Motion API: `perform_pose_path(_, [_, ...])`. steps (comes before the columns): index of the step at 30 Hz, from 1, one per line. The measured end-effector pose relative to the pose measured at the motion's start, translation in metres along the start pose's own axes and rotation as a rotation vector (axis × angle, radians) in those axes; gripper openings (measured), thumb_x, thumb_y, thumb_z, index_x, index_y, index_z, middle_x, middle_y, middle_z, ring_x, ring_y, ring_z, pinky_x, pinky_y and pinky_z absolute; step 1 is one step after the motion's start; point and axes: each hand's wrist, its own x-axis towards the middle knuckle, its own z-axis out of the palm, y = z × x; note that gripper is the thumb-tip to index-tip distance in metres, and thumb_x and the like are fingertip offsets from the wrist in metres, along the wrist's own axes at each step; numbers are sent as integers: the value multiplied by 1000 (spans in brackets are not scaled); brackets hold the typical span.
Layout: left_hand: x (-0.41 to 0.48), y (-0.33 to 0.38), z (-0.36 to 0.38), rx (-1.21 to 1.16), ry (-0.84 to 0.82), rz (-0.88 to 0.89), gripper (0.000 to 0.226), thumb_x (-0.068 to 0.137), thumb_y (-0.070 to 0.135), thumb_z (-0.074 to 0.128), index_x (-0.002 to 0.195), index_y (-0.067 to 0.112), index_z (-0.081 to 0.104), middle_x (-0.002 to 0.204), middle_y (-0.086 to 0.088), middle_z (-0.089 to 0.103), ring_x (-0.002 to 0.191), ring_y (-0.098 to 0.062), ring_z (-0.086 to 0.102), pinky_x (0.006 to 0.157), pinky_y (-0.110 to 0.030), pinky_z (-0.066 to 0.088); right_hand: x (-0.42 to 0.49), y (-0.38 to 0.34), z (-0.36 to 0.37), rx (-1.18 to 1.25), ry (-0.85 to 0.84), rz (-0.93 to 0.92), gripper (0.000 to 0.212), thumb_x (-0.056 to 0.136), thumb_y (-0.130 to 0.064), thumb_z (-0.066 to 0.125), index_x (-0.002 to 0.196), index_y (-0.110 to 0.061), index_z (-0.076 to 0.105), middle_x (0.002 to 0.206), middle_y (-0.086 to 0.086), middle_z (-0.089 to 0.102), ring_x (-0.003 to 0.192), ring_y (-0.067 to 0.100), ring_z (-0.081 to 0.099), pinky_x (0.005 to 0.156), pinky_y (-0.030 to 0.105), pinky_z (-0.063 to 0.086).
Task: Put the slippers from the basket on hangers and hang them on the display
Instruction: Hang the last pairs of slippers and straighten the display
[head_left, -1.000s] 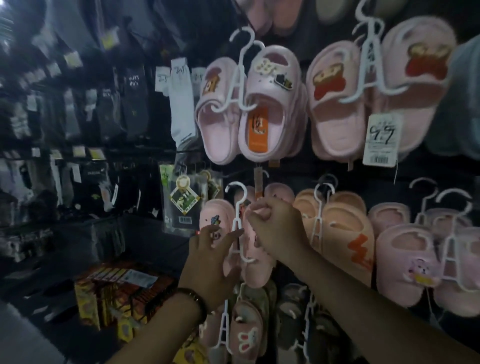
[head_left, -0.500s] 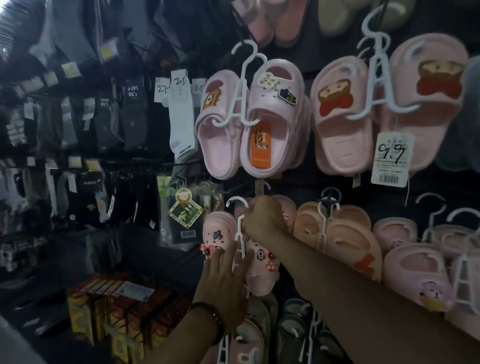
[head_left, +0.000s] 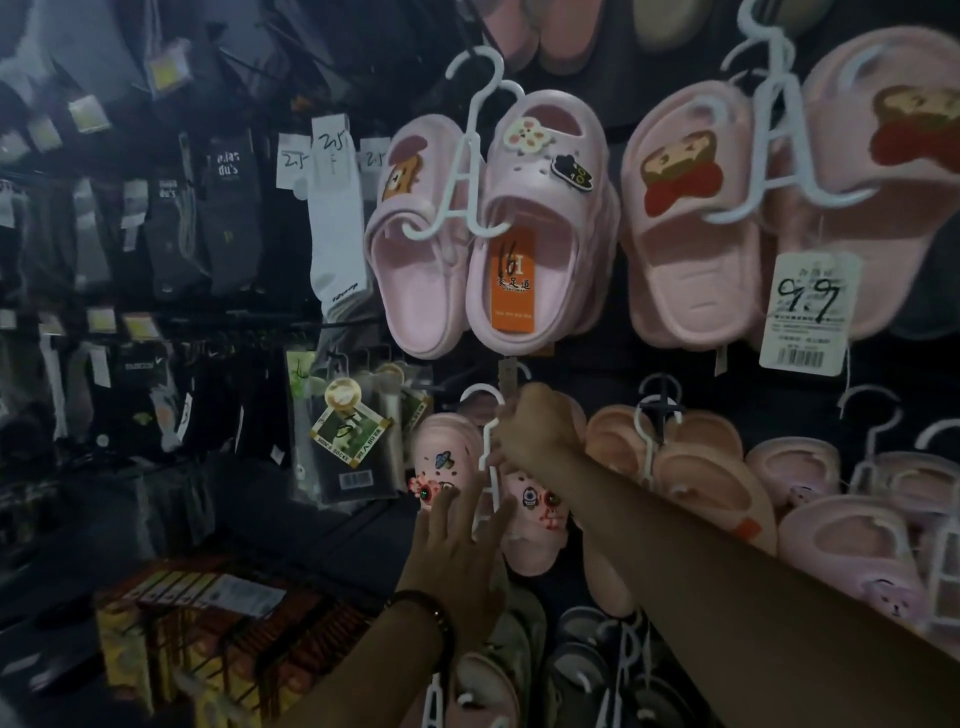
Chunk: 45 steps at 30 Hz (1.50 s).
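Observation:
A pair of pink slippers (head_left: 447, 462) with small charms hangs on a white hanger (head_left: 488, 431) in the middle row of the dark display wall (head_left: 613, 374). My right hand (head_left: 535, 426) grips the hanger's stem just under its hook. My left hand (head_left: 457, 540) reaches up from below with fingers spread, the fingertips touching the slippers' fronts. The right slipper (head_left: 535, 525) is partly hidden behind both hands. The basket is out of view.
Above hang pink clogs (head_left: 519, 234) with an orange tag and pink bear slides (head_left: 691, 223) with a 9.7 price tag (head_left: 810, 312). Peach slippers (head_left: 691, 483) and more pink ones hang to the right. Socks (head_left: 337, 223) fill the racks on the left; boxes (head_left: 208, 618) sit lower left.
My right hand moved up the hanger toward its hook and closed round the stem. My left hand slid lower, under the slippers. The view drew closer to the wall.

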Motion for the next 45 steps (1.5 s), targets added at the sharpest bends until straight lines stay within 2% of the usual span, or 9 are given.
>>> perform_pose_path(3, [12, -8, 7, 16, 3, 2, 94, 91, 47, 51, 159, 39, -13, 164, -1, -35, 152, -41, -17, 122, -62, 11, 9, 5, 2, -42, 23, 13, 19, 97, -20, 62, 103, -4, 71, 99, 16, 75, 91, 36, 75, 76, 40, 63])
perform_pose_path(11, [32, -21, 24, -7, 80, 10, 88, 89, 43, 49, 157, 40, -7, 166, -2, -23, 152, -40, -6, 122, -58, 18, 33, 19, 5, 43, -65, 38, 14, 91, -21, 67, 90, -8, 70, 84, 14, 77, 72, 33, 78, 63, 49, 66])
perform_pose_path(15, [33, -16, 22, 18, 99, 10, 91, 90, 43, 50, 157, 39, -11, 167, -3, -23, 153, -39, -4, 122, -58, 19, 47, 29, 6, 34, -87, 41, 25, 76, -41, 57, 83, -22, 73, 77, 6, 77, 73, 30, 77, 70, 49, 66])
perform_pose_path(19, [33, -9, 21, 39, 93, 1, 95, 90, 42, 51, 157, 37, -15, 166, -3, -27, 153, -39, -8, 122, -57, 16, 72, 49, 19, 116, -90, 46, 20, 66, -32, 66, 78, -19, 74, 77, 11, 77, 72, 36, 77, 64, 55, 65])
perform_pose_path(24, [36, -16, 26, 34, 122, -1, 93, 86, 46, 54, 158, 37, -5, 167, -5, -19, 153, -41, -1, 122, -57, 19, 44, 27, 1, 175, -92, 36, 14, 83, -21, 78, 83, -8, 74, 78, 13, 77, 64, 33, 77, 58, 51, 65])
perform_pose_path(26, [36, -18, 25, 17, 125, 5, 91, 84, 47, 55, 156, 38, 0, 167, -5, -15, 152, -39, 1, 122, -56, 19, 41, 26, -1, 146, -77, 11, 13, 79, -18, 80, 83, -8, 74, 79, 12, 77, 66, 31, 77, 59, 49, 65])
perform_pose_path(32, [28, -19, 19, -39, 133, 5, 84, 85, 46, 52, 155, 39, 7, 167, -8, -5, 149, -38, 10, 122, -52, 25, 33, 35, -3, 167, -12, 5, 22, 71, -37, 71, 85, -20, 72, 82, 6, 77, 73, 31, 77, 65, 49, 66])
perform_pose_path(38, [17, 4, 8, -157, 204, -65, 83, 74, 48, 59, 149, 31, 25, 153, -11, 26, 134, -37, 32, 102, -50, 46, -39, 37, -30, 90, 19, -206, 14, 91, -24, 76, 86, -12, 72, 81, 1, 74, 66, 7, 64, 65, 19, 53])
perform_pose_path(45, [15, 60, -13, -211, 360, 98, 71, 75, 46, 63, 136, 19, 39, 136, -9, 39, 115, -33, 43, 88, -46, 51, -104, 68, -83, -83, -19, -300, 7, 91, -30, 74, 92, -23, 71, 84, -6, 74, 78, 9, 68, 73, 34, 57])
